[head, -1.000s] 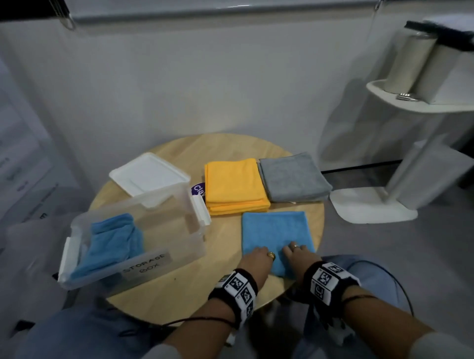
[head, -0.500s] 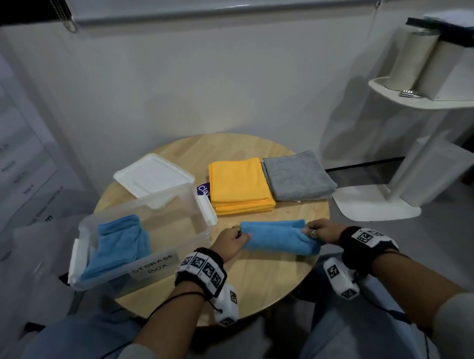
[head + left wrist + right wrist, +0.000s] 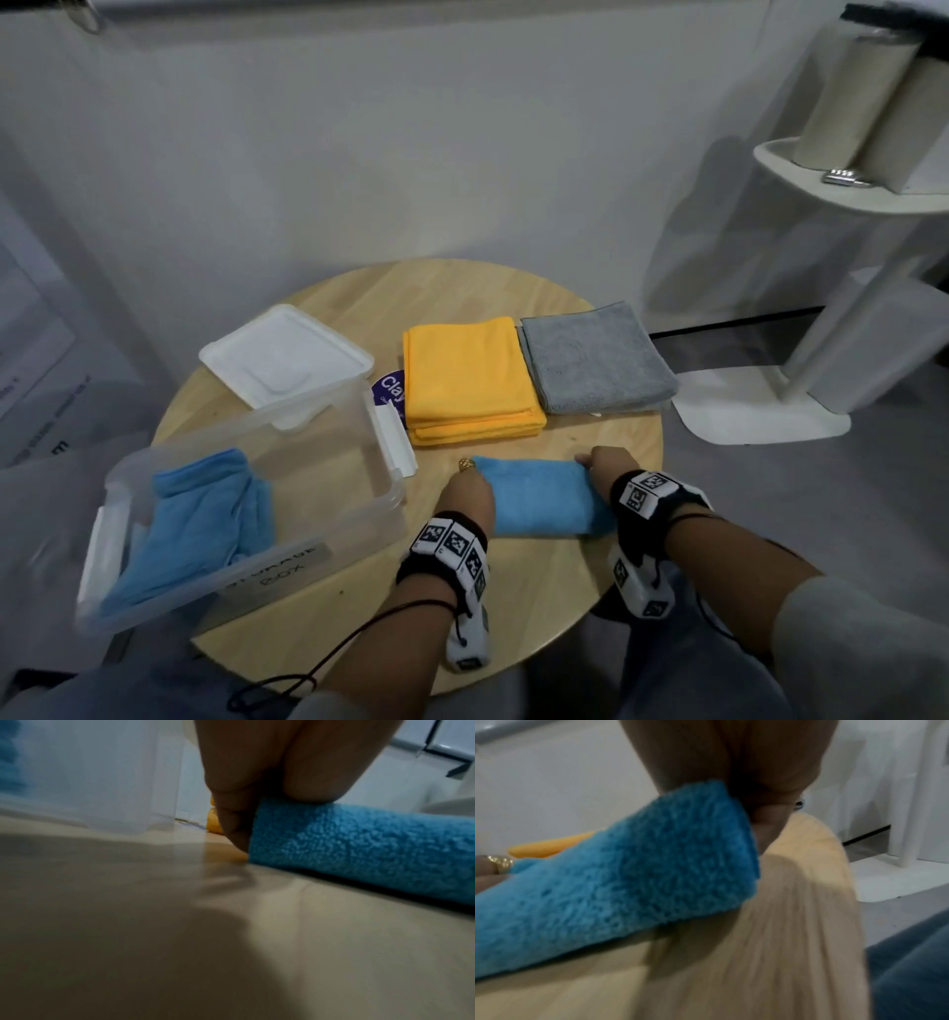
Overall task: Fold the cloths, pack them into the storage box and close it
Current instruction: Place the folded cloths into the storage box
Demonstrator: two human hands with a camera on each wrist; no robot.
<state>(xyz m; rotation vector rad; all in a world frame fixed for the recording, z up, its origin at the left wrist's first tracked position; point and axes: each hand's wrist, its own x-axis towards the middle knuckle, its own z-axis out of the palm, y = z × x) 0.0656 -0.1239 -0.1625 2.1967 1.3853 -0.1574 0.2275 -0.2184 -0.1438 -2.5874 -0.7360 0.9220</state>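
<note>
The blue cloth (image 3: 544, 497) lies folded in half, plush and thick, on the counter (image 3: 518, 591). Left hand (image 3: 468, 493) and right hand (image 3: 606, 462) pinch its opposite ends.

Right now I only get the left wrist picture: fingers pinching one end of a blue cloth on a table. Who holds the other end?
Observer: The person's right hand pinches the other end of that blue cloth, which is folded into a band.
Visitor: Is the see-through box beside it empty?
Observer: No. The box holds a second blue cloth, lying towards its left side.
Visitor: Does the box have a lid?
Observer: Yes. A white lid lies flat on the table behind the box, so the box is open.
</note>
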